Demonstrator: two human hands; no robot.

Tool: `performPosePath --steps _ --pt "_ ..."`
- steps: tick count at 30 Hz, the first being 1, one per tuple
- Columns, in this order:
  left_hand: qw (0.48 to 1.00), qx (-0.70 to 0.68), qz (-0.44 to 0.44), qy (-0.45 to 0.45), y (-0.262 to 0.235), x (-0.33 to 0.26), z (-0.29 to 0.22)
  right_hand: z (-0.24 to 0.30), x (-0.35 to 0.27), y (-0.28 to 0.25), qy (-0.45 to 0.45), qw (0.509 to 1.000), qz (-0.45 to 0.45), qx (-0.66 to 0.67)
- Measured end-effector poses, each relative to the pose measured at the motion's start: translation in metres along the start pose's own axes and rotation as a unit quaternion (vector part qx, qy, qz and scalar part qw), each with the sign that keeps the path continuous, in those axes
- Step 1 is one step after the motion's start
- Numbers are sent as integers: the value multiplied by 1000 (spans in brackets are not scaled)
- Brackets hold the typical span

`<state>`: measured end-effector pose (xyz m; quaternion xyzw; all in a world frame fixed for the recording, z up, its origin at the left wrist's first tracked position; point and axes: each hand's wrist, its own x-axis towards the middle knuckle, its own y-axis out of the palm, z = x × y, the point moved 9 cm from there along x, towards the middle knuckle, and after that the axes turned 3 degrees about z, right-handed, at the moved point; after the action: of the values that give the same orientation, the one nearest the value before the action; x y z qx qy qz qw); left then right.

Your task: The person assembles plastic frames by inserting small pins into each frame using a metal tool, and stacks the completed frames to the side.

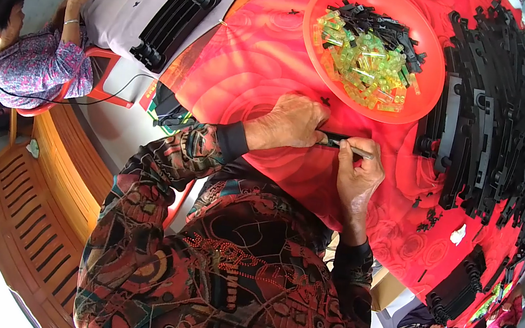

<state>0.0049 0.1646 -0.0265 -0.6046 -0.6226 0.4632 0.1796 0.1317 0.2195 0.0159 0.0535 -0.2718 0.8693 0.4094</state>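
Observation:
My left hand [292, 121] is closed, its fingertips pinching one end of a small dark plastic piece [333, 140] just above the red cloth. From the other side my right hand [361, 168] meets it, thumb and fingers pressed together. A slim greyish tool [362, 152] lies in the right hand's grip; its exact kind is hard to make out. Beyond the hands stands a round red basin [311, 44], holding clear yellow-green plastic pieces [367, 61] and black plastic parts [398, 33]. A small black cross-shaped bit [325, 101] lies beside my left hand.
Long black plastic strips [503, 124] are heaped at the right of the red-covered table [240, 87]. A crumpled white scrap [458, 234] and a black rack-like part [460, 286] lie nearer. Leftward are another black rack [174, 25], a seated person [40, 72] and a wooden bench [35, 206].

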Motion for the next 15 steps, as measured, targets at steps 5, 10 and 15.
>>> performPosePath --steps 5,10,15 --pt "1000 13 -24 12 -1 -1 -2 -6 -3 -1 0 1000 -16 13" --pt "1000 11 -18 3 -3 0 -2 -8 -4 -3 15 999 -25 25" --pt "1000 -5 -24 8 -3 0 -3 -6 -2 -4 22 999 -20 21"
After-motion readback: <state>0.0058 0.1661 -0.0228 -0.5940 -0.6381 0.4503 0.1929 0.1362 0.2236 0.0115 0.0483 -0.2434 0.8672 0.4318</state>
